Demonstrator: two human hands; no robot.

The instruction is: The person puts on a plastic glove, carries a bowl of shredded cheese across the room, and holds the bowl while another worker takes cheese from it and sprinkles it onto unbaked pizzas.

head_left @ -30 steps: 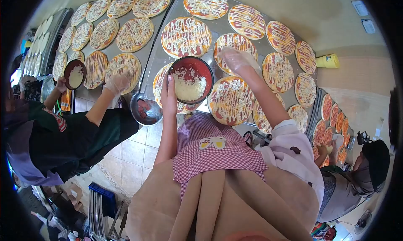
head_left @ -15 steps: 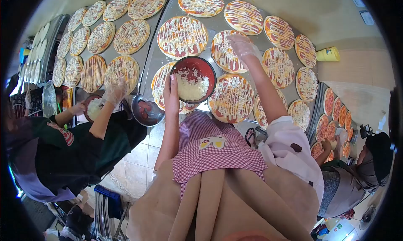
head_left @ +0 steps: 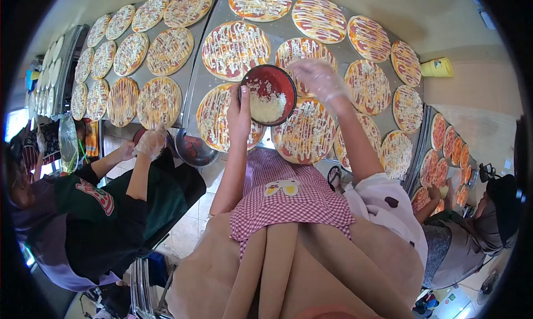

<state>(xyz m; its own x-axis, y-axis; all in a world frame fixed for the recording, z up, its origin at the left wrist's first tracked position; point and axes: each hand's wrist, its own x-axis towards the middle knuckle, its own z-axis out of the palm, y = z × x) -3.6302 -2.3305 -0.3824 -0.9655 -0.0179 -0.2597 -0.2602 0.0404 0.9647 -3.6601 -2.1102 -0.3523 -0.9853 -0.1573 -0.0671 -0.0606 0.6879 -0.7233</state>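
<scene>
My left hand (head_left: pixel 240 114) is closed on the rim and side of a black bowl (head_left: pixel 282 79) with a red inside. Grated white cheese (head_left: pixel 270 109) lies in it. In a clear plastic glove, my right hand (head_left: pixel 322 81) hovers just right of the bowl, over a pizza (head_left: pixel 300 48) with red sauce and white streaks. Motion blurs its fingers, so I cannot make out whether they hold anything. The bowl hangs above the pizzas, partly covering a cheese-topped pizza (head_left: pixel 216 122) at the left and a front pizza (head_left: pixel 304 137).
Several more pizzas cover the metal table (head_left: pixel 191 105). At left, a co-worker's gloved hand (head_left: pixel 151 142) is by a metal bowl (head_left: pixel 194 148) near another pizza-covered table. A yellow cup (head_left: pixel 437 68) stands at the right edge. Another person (head_left: pixel 472 230) works at the far right.
My right hand has come back from over the pizza toward the bowl's right side. The bowl in my left hand has moved right and slightly up. The co-worker's gloved hand has lowered.
</scene>
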